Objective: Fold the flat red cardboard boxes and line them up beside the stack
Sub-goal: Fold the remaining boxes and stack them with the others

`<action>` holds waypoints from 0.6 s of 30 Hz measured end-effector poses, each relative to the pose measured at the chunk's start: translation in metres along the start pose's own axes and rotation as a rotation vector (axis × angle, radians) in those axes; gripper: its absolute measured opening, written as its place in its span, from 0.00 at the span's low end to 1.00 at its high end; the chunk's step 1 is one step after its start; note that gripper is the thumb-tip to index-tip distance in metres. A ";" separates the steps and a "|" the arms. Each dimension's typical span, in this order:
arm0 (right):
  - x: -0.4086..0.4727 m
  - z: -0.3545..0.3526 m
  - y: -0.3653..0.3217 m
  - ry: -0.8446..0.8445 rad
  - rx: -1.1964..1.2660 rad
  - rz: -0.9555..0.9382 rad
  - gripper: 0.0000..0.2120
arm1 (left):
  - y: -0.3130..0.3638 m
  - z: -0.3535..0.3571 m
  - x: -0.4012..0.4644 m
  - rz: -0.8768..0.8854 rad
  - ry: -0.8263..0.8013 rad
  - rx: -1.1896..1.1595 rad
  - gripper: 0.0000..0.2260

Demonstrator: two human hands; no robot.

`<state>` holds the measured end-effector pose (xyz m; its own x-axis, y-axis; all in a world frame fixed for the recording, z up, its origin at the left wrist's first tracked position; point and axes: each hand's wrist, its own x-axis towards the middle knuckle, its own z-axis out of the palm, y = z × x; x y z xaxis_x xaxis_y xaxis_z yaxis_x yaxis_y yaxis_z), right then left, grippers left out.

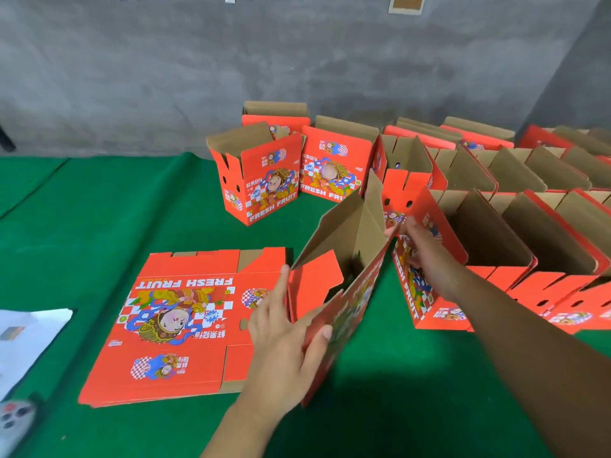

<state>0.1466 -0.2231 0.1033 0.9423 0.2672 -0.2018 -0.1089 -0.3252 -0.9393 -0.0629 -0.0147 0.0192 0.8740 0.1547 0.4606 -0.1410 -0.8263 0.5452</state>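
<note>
Your left hand (281,338) and right hand (421,256) both grip 1 half-opened red box (344,259) beside the flat stack (178,322).

Left hand (284,328): palm down, thumb hooked at 3 o'clock, fingers stretched toward 12, forearm entering from 6.
Right hand (418,251): fingers curled at 11 o'clock, pinching; bare forearm running in from 5.
</note>
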 end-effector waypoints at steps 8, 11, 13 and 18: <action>0.010 -0.015 0.028 0.168 -0.378 -0.087 0.26 | -0.006 0.011 0.014 -0.176 0.053 0.160 0.30; 0.011 -0.030 0.039 0.145 -0.648 -0.321 0.35 | -0.010 0.013 0.018 -0.163 0.082 0.187 0.28; 0.013 -0.041 0.047 0.166 -0.742 -0.389 0.31 | -0.011 0.014 0.019 -0.172 0.113 0.171 0.30; -0.016 -0.060 0.069 0.108 -0.651 -0.570 0.19 | -0.024 0.013 0.020 -0.286 0.093 -0.149 0.31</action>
<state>0.1432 -0.3040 0.0587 0.8264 0.4706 0.3090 0.5600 -0.6306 -0.5373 -0.0363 0.0012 0.0061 0.8428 0.4232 0.3326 0.0314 -0.6555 0.7545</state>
